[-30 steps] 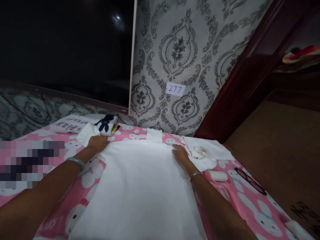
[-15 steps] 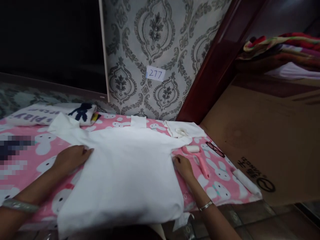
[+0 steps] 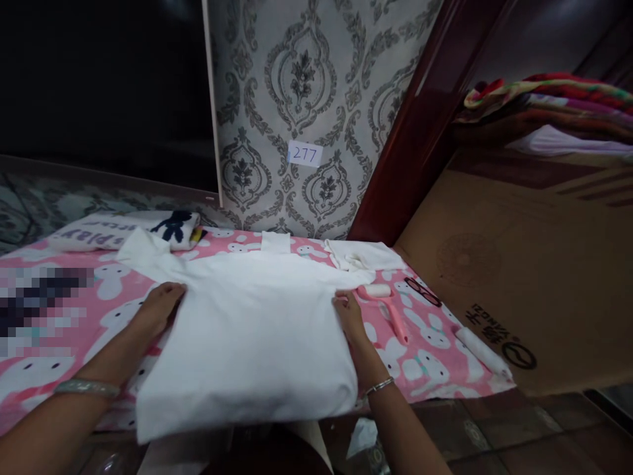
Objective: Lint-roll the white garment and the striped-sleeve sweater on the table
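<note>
A white short-sleeved shirt (image 3: 252,336) lies spread on the pink bunny-print cloth (image 3: 435,336), its narrow collar piece (image 3: 275,243) toward the wall. The shirt's lower end hangs over the near edge. My left hand (image 3: 165,305) is closed on its left side just below the sleeve, with the fingertips partly hidden. On the opposite side, my right hand (image 3: 350,315) pinches the fabric below the right sleeve. Just right of that hand lies a pink-handled lint roller (image 3: 393,313) with a white roll.
Dark-framed glasses (image 3: 422,292) and a white roll (image 3: 483,353) lie to the right. Folded white fabric (image 3: 368,254) and a folded printed garment (image 3: 128,231) sit along the wall. A large cardboard box (image 3: 534,264) borders the right side; a television (image 3: 103,92) hangs at left.
Both hands still hold the shirt's sides and have shifted slightly toward the wall. The shirt's lower end has come up and in from the near edge. The camera view has moved a little.
</note>
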Demonstrator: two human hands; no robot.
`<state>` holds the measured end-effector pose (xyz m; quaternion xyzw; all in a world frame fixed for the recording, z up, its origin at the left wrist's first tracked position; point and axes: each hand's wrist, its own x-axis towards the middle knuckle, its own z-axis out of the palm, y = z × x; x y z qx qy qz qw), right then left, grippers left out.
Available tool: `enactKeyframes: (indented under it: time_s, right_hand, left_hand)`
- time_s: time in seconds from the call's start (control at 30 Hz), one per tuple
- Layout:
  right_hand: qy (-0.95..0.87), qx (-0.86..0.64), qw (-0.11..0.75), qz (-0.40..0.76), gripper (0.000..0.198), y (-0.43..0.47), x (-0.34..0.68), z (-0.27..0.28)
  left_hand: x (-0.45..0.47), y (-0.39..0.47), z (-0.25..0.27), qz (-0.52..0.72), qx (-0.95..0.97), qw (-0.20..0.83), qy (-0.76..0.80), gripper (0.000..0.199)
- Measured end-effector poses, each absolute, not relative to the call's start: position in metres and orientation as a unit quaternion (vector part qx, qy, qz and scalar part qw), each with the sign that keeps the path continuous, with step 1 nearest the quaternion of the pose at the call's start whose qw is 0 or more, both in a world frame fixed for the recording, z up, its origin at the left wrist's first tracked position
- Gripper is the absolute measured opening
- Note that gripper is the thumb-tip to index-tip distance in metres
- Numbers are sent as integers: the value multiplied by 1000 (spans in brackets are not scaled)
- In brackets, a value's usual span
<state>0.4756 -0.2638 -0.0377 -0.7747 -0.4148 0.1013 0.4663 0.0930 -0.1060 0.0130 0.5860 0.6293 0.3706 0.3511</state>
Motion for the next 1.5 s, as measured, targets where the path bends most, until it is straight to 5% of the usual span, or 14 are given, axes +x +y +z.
enactKeyframes:
  time_s: [0.17,0.3,0.5,0.7,0.9,1.0,1.2,1.5]
  right_hand:
    - [-417,-725,535,119,44,-273,482,-46]
    - [-419,-742,515,87,36,-281,486,-46]
    - [-454,-766,451,64,31,-285,479,-49]
    - [-483,-779,400,28,35,-282,475,-54]
    - [-413,-776,465,-106,45,-306,510,-35]
    - [-356,-812,418,-198,49,-327,545,-28]
    - [-370,-863,337,-69,61,-352,581,-49]
    - [-266,-834,475,-97,72,-350,552,-52]
  left_hand:
    - [91,-111,14,357,595,387,607,44]
    - [88,-110,12,322,647,271,636,37]
    - [88,-110,17,101,763,121,627,41]
    - [105,-104,16,106,811,-77,570,50]
    - [173,-89,0,92,893,47,437,66]
    - [205,-95,-10,62,902,34,427,71]
    - [219,-104,-32,66,906,24,418,66]
    - [209,-102,-35,140,900,71,407,61]
